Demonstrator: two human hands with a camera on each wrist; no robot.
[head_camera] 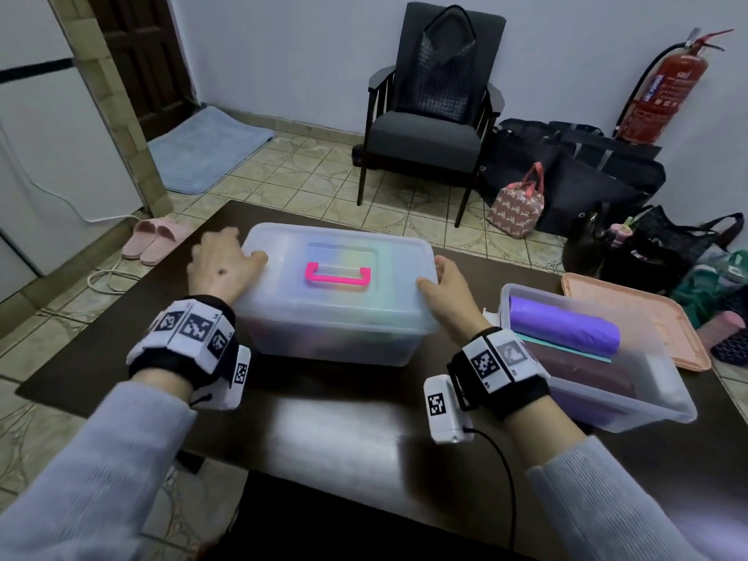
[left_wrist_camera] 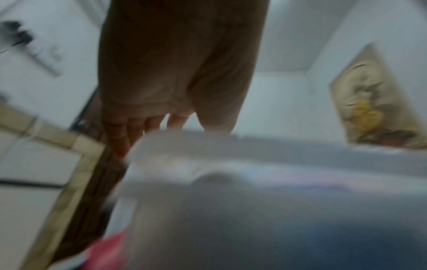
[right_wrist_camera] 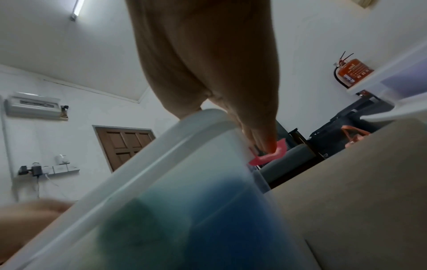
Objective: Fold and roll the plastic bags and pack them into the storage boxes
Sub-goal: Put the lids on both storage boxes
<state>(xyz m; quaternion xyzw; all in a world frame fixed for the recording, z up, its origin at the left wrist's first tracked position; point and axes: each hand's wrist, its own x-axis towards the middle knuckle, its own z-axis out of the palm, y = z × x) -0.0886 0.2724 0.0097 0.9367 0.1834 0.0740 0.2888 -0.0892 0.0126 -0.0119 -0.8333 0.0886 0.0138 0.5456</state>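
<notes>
While my two hands bracket the lidded box [head_camera: 336, 293], the packing looks well along, I judge. My left hand [head_camera: 220, 265] lies on the box's left end, thumb on the lid, fingers fairly straight and draped over the far corner. My right hand [head_camera: 447, 295] sits at the right end, thumb on the lid's edge; in the right wrist view its fingers [right_wrist_camera: 261, 135] reach down the end wall to a pink latch [right_wrist_camera: 269, 154]. I cannot tell whether they press it or only touch it. I judge this to be the closing of this box.

Between my palms, through the cloudy walls, blue and green shapes show, probably packed bags; I cannot count them. A pink handle [head_camera: 338, 274] lies on the lid midway between my thumbs.

Just past my right wrist stands an open box [head_camera: 664, 402] holding one purple roll [head_camera: 564, 325] above darker folded bags. Beyond it lies one peach lid [head_camera: 647, 313], off its box.

Count: two boxes, one shut and one open; one loose lid; one clear roll. No loose bags show on the table [head_camera: 324, 431] near my fingers. Left, I judge: latch this box, lid the other.
</notes>
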